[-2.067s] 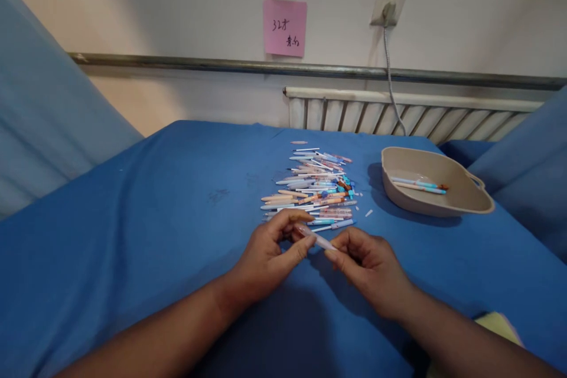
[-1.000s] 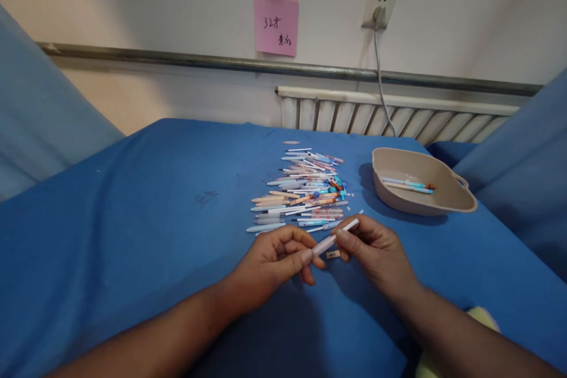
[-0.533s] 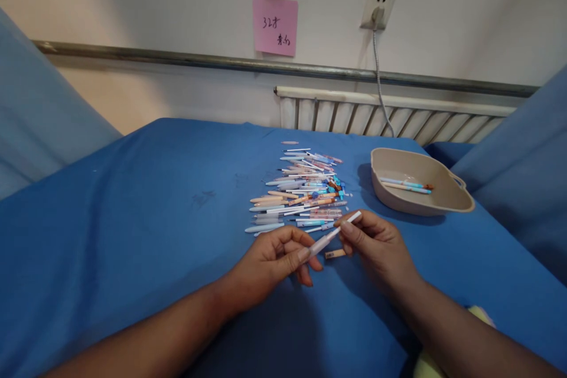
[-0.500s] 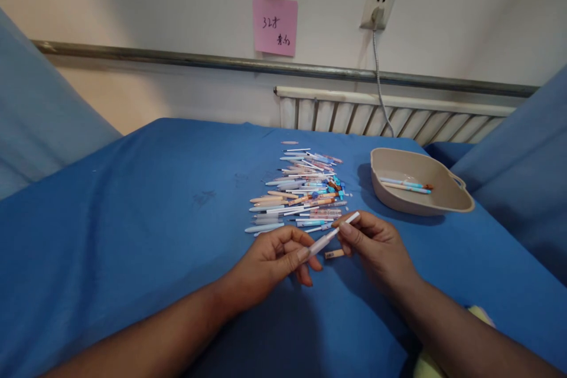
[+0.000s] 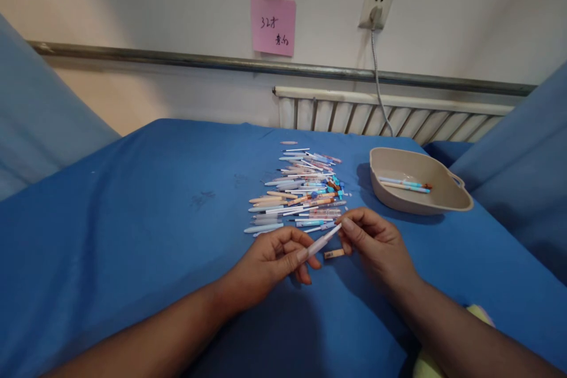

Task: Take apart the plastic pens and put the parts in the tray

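Note:
My left hand pinches the lower end of a pale translucent pen barrel between thumb and fingers. My right hand is closed at the barrel's upper end, fingertips pinched on a thin white refill that is nearly all inside the barrel. Both hands hover just above the blue cloth. A small orange pen part lies on the cloth right under them. A heap of several pens and pen parts lies just beyond the hands.
A beige tray with two pens stands at the right. Behind the table are a radiator, a metal rail, a wall socket with a cable and a pink note. Blue fabric rises on both sides.
The pink barrel held two seconds ago gave way to a pale one. The white refill that stuck out past my right fingers has slid down into the barrel. An orange part now lies below.

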Motion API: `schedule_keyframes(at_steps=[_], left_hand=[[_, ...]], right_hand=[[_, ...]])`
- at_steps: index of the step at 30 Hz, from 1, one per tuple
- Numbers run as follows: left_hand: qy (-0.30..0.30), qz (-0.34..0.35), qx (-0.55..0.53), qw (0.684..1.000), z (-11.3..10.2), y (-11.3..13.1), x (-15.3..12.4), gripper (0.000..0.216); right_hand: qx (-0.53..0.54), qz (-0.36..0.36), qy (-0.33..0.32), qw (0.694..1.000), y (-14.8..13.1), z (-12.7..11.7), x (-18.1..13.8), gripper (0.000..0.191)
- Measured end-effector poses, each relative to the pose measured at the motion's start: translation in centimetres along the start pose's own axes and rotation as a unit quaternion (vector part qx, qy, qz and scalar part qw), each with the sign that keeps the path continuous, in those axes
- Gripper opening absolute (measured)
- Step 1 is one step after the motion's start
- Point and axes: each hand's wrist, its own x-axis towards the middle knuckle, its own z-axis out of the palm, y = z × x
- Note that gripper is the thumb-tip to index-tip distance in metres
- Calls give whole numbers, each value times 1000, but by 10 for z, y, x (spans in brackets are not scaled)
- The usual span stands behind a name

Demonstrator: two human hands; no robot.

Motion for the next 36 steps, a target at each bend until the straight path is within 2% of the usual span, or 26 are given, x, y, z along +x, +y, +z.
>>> schedule_keyframes(at_steps=[10, 16, 18, 20, 22, 24, 29, 32, 34, 36], left_hand=[[30, -1, 19, 999, 0, -4, 4, 25], [24, -15, 34, 999, -1, -5, 5, 25], [45, -10, 24, 999, -4, -5, 6, 25], [78, -3, 7, 997, -9, -4, 8, 24], [106, 5, -10, 994, -16, -2, 10, 23], [124, 12, -25, 992, -21, -1, 12, 22], [154, 15, -39, 987, -26, 0, 16, 22], [173, 18, -45, 984, -27, 1, 16, 23], [185, 26, -51, 981, -29, 3, 16, 24], [199, 32, -55, 978, -31, 5, 16, 25]], right_hand=[[-47, 18, -16, 999, 4, 2, 4, 17], [-144, 23, -51, 988, 4, 1, 6, 21], [-162, 9, -27, 986, 2, -8, 13, 24], [-180, -10, 39, 983, 1, -22, 22, 28], [-234, -18, 86, 968, 3, -37, 33, 28], [-297, -16, 83, 951, 9, -48, 41, 27], [-373, -18, 23, 927, 28, -53, 44, 13], [-421, -27, -21, 907, 28, -48, 38, 14], [-484, -35, -59, 872, 24, -44, 35, 17], [-560, -39, -94, 822, 17, -40, 31, 18]])
